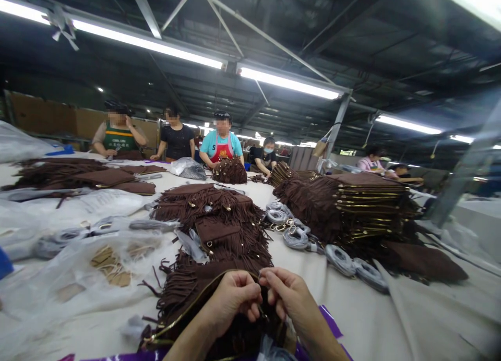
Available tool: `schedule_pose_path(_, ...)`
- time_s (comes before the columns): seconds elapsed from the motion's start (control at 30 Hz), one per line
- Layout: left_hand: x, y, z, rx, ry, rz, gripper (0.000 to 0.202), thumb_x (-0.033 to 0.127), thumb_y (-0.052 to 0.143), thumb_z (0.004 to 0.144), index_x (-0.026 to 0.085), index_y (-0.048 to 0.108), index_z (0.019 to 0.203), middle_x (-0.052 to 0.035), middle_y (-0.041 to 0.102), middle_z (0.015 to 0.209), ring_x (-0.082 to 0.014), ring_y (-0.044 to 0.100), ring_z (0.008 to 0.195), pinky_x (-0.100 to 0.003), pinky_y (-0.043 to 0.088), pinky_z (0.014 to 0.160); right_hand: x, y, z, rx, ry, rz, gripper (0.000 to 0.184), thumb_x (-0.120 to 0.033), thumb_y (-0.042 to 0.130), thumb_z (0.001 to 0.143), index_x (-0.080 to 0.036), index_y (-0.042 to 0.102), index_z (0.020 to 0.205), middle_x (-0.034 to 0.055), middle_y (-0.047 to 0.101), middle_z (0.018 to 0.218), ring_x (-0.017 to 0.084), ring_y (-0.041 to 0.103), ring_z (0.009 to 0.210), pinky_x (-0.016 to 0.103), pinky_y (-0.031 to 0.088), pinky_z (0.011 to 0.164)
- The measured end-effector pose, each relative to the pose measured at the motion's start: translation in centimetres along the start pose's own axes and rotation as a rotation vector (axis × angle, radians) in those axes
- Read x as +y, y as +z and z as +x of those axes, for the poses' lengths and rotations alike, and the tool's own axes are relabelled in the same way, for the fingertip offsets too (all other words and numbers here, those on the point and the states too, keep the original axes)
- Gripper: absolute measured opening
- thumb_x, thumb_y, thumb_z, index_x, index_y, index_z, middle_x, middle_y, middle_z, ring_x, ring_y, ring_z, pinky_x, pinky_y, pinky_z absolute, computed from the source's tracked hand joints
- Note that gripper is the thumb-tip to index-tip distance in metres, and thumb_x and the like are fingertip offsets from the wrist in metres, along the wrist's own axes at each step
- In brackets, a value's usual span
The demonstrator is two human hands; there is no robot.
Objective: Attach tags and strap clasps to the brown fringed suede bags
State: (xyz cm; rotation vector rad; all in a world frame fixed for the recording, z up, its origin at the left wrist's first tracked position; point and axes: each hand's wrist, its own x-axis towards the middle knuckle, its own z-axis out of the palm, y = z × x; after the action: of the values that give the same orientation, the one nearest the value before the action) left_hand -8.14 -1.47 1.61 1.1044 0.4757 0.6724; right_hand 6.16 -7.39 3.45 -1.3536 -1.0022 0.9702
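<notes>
A dark brown fringed bag (195,280) lies right in front of me, its gold zipper (178,319) running along an opened edge. Over this bag my left hand (237,298) is closed, thumb against the fingers. Close beside it my right hand (287,298) pinches too, and the fingertips of both nearly meet. Whatever sits between them is too small to make out. Clear plastic wrapping (274,349) shows below my right hand, and purple strips (331,322) stick out at the bag's side. More fringed brown bags (219,209) lie just beyond.
A tall stack of brown zippered bags (368,204) stands at the right, with wrapped grey coiled straps (295,237) along it. On the left are a plastic bag of tan tags (111,266) and more brown pieces (97,176). Several people stand across the table (313,283).
</notes>
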Motion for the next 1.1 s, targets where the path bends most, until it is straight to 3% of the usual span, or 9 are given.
schedule_pose_path(0.13,0.0,-0.1,-0.1,-0.018,0.006,0.042,0.031,0.037,0.074,0.062,0.014,0.052,0.062,0.0006,0.059,0.049,-0.0078,0.052,0.038,-0.017,0.039,0.038,0.0,1.5,0.4,-0.037,-0.023,-0.002,0.055,-0.065,0.073,0.064,-0.012,0.067,0.077,-0.0061,0.054,0.043,0.001,0.033,0.026,0.013,0.017,0.029)
schedule_pose_path(0.23,0.1,-0.2,-0.1,-0.018,0.029,0.058,0.035,0.042,0.075,0.064,0.015,0.053,0.063,-0.0009,0.062,0.052,-0.0091,0.054,0.042,-0.016,0.038,0.039,-0.1,1.6,0.4,-0.034,-0.044,0.078,0.052,-0.063,0.076,0.065,-0.013,0.065,0.076,-0.0046,0.058,0.045,0.001,0.035,0.028,0.011,0.018,0.030)
schedule_pose_path(0.4,0.4,-0.2,-0.1,0.109,0.110,0.028,0.038,0.047,0.074,0.069,0.012,0.059,0.068,-0.0015,0.061,0.053,-0.0048,0.045,0.040,-0.014,0.023,0.035,0.1,0.5,-0.3,0.003,0.007,0.385,0.042,-0.051,0.084,0.064,-0.017,0.060,0.073,-0.0014,0.066,0.068,0.007,0.057,0.050,0.012,0.040,0.039)
schedule_pose_path(0.47,0.6,-0.1,-0.1,0.121,0.111,-0.052,0.041,0.048,0.077,0.067,0.012,0.057,0.064,-0.0003,0.060,0.053,-0.0029,0.041,0.039,-0.014,0.023,0.035,0.5,0.2,-0.6,0.005,-0.027,0.356,0.040,-0.049,0.083,0.067,-0.017,0.060,0.072,-0.0033,0.063,0.065,0.007,0.056,0.051,0.014,0.046,0.045)
schedule_pose_path(0.57,0.8,0.0,-0.2,0.043,0.083,-0.141,0.042,0.047,0.080,0.064,0.011,0.059,0.065,-0.0025,0.063,0.063,-0.0049,0.051,0.048,-0.014,0.036,0.043,1.2,0.2,-0.8,0.019,-0.136,0.198,0.038,-0.052,0.079,0.072,-0.017,0.063,0.074,-0.0042,0.060,0.061,0.007,0.055,0.051,0.016,0.047,0.050)
schedule_pose_path(0.7,0.5,0.1,-0.3,0.038,0.089,-0.122,0.032,0.033,0.082,0.062,0.011,0.062,0.072,-0.0038,0.065,0.065,-0.0095,0.060,0.057,-0.018,0.048,0.055,2.1,0.5,-0.6,0.086,-0.209,0.118,0.040,-0.055,0.076,0.074,-0.017,0.065,0.078,-0.0035,0.060,0.060,0.009,0.056,0.049,0.018,0.048,0.048)
schedule_pose_path(0.9,0.0,0.5,0.0,0.124,0.097,-0.007,0.027,0.033,0.075,0.062,0.013,0.061,0.072,0.0000,0.062,0.056,-0.0084,0.054,0.046,-0.019,0.045,0.048,2.3,0.4,-0.6,0.072,-0.193,0.118,0.042,-0.057,0.075,0.072,-0.017,0.065,0.081,-0.0010,0.065,0.064,0.010,0.056,0.046,0.020,0.048,0.043)
schedule_pose_path(1.1,-0.2,0.8,0.2,0.181,0.193,0.222,0.021,0.035,0.062,0.069,0.016,0.055,0.066,0.0070,0.045,0.047,-0.0045,0.035,0.038,-0.016,0.025,0.036,2.4,0.3,-1.0,0.006,-0.184,0.084,0.040,-0.057,0.071,0.078,-0.017,0.063,0.076,-0.0043,0.058,0.050,0.009,0.053,0.042,0.019,0.045,0.043)
